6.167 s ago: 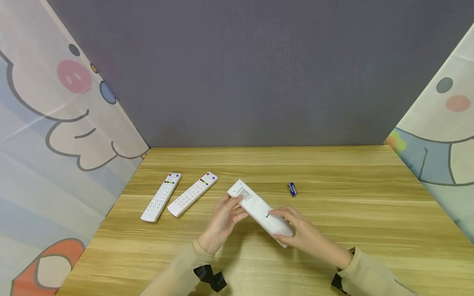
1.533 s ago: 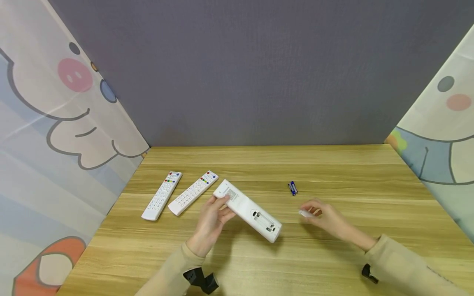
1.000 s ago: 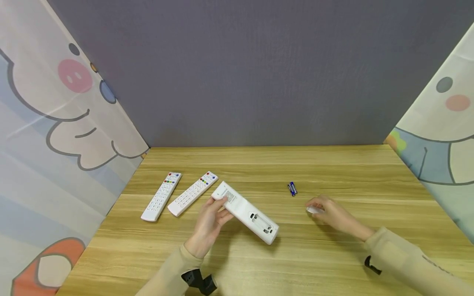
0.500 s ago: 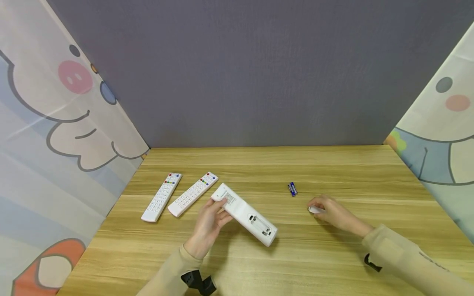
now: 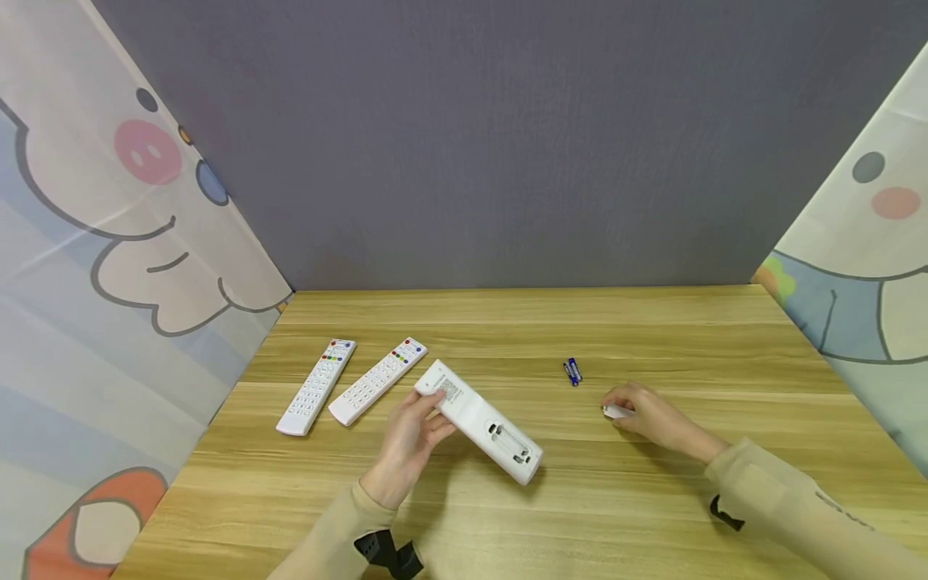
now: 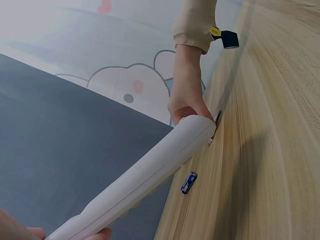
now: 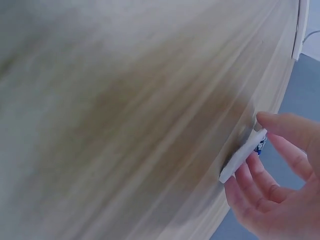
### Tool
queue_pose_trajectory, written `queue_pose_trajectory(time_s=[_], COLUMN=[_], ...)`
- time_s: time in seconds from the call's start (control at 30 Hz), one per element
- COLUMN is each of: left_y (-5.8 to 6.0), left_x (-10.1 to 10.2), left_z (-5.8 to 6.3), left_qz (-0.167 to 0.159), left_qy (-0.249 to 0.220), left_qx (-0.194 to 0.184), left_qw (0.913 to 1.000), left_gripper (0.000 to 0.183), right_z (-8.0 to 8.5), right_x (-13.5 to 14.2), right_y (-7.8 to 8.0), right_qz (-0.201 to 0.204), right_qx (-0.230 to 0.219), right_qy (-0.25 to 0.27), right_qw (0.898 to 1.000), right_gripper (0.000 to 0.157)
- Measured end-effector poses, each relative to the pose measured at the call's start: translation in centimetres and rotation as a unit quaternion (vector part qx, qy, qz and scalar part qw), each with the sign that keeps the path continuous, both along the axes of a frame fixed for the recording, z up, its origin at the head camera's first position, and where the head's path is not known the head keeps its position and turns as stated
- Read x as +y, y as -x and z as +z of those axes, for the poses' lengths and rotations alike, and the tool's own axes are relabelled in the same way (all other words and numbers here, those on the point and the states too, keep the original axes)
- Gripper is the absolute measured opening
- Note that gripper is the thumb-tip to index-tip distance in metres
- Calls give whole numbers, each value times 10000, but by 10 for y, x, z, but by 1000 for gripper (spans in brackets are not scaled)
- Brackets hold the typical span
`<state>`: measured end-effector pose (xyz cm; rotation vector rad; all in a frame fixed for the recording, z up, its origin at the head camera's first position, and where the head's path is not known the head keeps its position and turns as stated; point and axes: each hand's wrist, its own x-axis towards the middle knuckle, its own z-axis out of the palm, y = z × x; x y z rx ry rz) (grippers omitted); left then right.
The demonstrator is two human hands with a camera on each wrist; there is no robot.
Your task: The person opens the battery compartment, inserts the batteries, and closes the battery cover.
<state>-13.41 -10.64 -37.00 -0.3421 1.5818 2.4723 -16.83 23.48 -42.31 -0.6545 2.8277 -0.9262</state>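
Note:
My left hand [image 5: 408, 443] grips a white remote control [image 5: 474, 415] by its far end, back side up and tilted above the table. Its battery compartment [image 5: 511, 443] is uncovered, and bare contacts show inside. To the right, my right hand [image 5: 652, 419] pinches the small white battery cover [image 5: 618, 411] low at the tabletop. In the right wrist view the cover [image 7: 242, 156] lies between thumb and fingers, its edge at the wood. Two blue batteries [image 5: 573, 371] lie side by side on the table, beyond and left of the right hand.
Two more white remotes lie buttons up at the left: one remote [image 5: 316, 388] near the table's left edge, the other remote [image 5: 378, 381] just beside my left hand. A grey panel [image 5: 522, 145] rises behind the wooden table [image 5: 652, 322], with printed cloth on both sides.
The battery cover has come off the remote, and my right hand has carried it right and down to the table. The remote has shifted slightly left. Over the last half second little has moved.

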Motion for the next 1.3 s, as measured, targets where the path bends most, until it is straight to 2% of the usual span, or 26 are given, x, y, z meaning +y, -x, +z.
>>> queue_pose_trajectory(time_s=[0.2, 0.37, 0.57, 0.93, 1.3], left_y=[0, 1, 1, 1, -1], left_x=[0, 1, 3, 4, 6], left_z=[0, 0, 0, -3, -6], left_qz=[-17, -19, 27, -8, -53], left_qy=[47, 57, 42, -179, -110], left_qx=[-39, -61, -66, -75, -89], left_qw=[10000, 10000, 10000, 9998, 9999], left_gripper=[38, 36, 32, 29, 28], right_z=[1, 5, 4, 10, 4], right_x=[-1, -3, -7, -26, -34], right_y=[6, 17, 34, 51, 72], right_qz=[-22, -119, -162, -394, -738], right_qx=[-14, -16, -395, -394, -819], right_qy=[48, 154, 465, 270, 232], right_qw=[10000, 9998, 9980, 9981, 9936], right_gripper=[20, 21, 24, 27, 31])
